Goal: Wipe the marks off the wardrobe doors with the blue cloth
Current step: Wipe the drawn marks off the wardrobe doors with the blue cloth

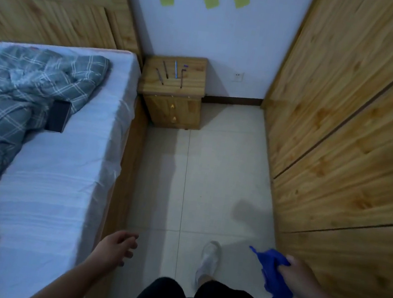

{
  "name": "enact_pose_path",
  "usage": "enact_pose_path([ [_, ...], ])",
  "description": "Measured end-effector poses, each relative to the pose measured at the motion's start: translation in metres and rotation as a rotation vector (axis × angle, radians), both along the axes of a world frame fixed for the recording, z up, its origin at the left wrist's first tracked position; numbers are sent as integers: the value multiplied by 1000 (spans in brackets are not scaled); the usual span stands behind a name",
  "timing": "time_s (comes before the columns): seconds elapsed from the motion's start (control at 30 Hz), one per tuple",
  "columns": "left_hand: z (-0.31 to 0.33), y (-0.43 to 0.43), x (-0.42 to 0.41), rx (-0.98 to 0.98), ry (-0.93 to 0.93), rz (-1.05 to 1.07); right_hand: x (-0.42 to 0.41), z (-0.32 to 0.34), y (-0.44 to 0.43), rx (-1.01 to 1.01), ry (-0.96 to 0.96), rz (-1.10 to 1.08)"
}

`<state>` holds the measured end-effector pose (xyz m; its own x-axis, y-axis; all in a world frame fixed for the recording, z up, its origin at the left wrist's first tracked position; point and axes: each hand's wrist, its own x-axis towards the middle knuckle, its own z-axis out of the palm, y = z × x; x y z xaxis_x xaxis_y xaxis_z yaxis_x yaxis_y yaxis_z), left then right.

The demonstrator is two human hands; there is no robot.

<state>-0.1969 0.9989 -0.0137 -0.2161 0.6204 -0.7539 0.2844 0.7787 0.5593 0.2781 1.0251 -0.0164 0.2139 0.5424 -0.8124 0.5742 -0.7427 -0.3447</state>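
Observation:
The pine wardrobe doors (349,135) run along the right side, with dark gaps between the panels; I can make out no marks on them in this dim light. My right hand (299,274) is low at the bottom right, close beside the lowest door panel, gripping the crumpled blue cloth (273,276), which hangs down from the fist. My left hand (117,245) hangs over the bed's edge at the bottom centre, fingers loosely apart and holding nothing.
A bed (63,155) with a checked quilt and a dark phone (58,116) fills the left. A wooden nightstand (173,87) with pens on top stands against the far wall. A narrow tiled aisle (211,176) runs between bed and wardrobe. My white shoe (210,259) is on it.

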Motion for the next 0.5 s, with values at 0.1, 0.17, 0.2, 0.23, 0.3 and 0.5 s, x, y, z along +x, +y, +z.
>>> enact_pose_path([
  [0.1,-4,21,-8,-46,6,41,-22,16,87,114,-6,63],
  [0.17,-4,40,-15,-56,19,66,-37,27,145,189,3,70],
  [0.2,-5,51,-18,-59,24,76,-43,30,172,223,4,56],
  [0.23,-7,63,-23,-61,27,91,-48,34,199,251,4,35],
  [0.3,-10,92,-33,-61,27,101,-57,41,246,300,1,1],
  [0.5,-41,218,-71,-64,33,14,-76,45,333,281,-38,-54],
])
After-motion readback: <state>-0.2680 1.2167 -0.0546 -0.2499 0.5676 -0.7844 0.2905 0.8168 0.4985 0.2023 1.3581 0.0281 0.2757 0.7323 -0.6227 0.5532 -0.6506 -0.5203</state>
